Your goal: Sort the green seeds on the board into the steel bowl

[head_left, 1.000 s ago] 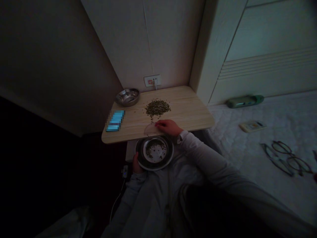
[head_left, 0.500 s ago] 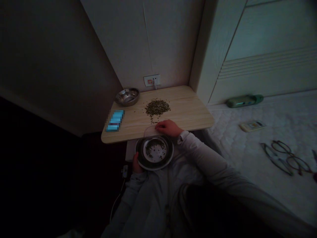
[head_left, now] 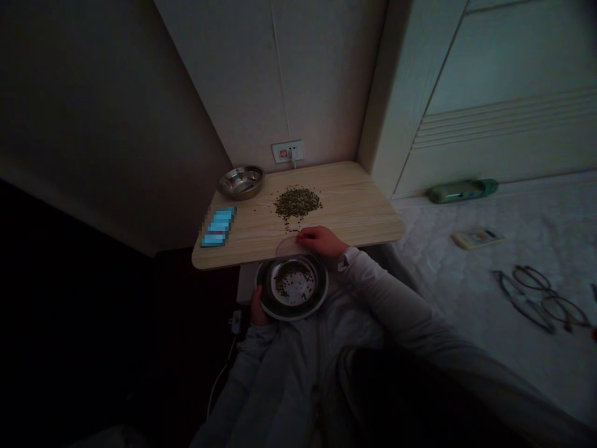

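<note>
My left hand (head_left: 259, 308) grips the left rim of a round metal bowl (head_left: 321, 298) held below the table's front edge. Small dark green grains (head_left: 282, 285) lie scattered over its pale bottom. My right hand (head_left: 323, 241) is above the bowl's far rim, with its fingers pinched on a thin, see-through disc (head_left: 285, 248) whose kind is unclear. Part of that disc overlaps the table edge. Beyond my right hand, a loose heap of the same green grains (head_left: 298, 202) is spread on the wooden table (head_left: 359, 205).
A shiny steel bowl (head_left: 241, 182) stands at the table's back left, with a phone (head_left: 218, 226) before it. A wall socket (head_left: 287, 151) holds a plug. On the bed at right lie a green bottle-like object (head_left: 461, 190), a remote (head_left: 478, 238) and glasses (head_left: 550, 295).
My right hand has shifted slightly to the right with the see-through disc. My left hand stays on the bowl, and the heap looks the same.
</note>
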`<state>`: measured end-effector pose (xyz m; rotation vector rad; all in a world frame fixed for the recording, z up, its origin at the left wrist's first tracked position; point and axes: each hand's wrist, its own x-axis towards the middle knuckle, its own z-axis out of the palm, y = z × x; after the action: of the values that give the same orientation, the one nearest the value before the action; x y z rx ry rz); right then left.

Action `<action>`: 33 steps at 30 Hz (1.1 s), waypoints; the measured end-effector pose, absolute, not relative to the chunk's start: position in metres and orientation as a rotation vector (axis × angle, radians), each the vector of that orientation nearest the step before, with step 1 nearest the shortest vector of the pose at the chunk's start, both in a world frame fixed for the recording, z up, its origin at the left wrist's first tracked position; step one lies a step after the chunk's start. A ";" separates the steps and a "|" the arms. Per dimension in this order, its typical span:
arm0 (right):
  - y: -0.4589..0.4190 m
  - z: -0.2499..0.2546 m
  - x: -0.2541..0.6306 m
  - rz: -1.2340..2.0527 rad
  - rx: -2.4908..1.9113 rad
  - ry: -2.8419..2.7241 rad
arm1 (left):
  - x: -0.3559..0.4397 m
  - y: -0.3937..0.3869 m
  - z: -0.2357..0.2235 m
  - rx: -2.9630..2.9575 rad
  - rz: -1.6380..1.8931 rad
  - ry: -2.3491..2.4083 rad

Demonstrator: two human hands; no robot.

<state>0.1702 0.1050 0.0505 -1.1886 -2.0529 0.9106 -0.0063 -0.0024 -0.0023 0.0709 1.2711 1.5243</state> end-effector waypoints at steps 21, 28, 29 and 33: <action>0.105 0.051 0.199 0.744 -1.359 -1.708 | -0.011 -0.002 -0.018 0.213 1.577 1.326; 0.102 0.050 0.197 0.592 -1.484 -1.721 | -0.021 -0.002 -0.036 0.357 1.642 1.410; 0.102 0.050 0.196 0.567 -1.512 -1.701 | -0.025 -0.003 -0.040 0.391 1.683 1.460; 0.103 0.049 0.196 0.488 -1.603 -1.623 | -0.032 -0.007 -0.048 0.478 1.714 1.476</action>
<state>0.1955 0.1034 0.0487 -1.6029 -1.6227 0.4882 -0.0322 -0.0067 -0.0475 0.4778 1.4765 1.7142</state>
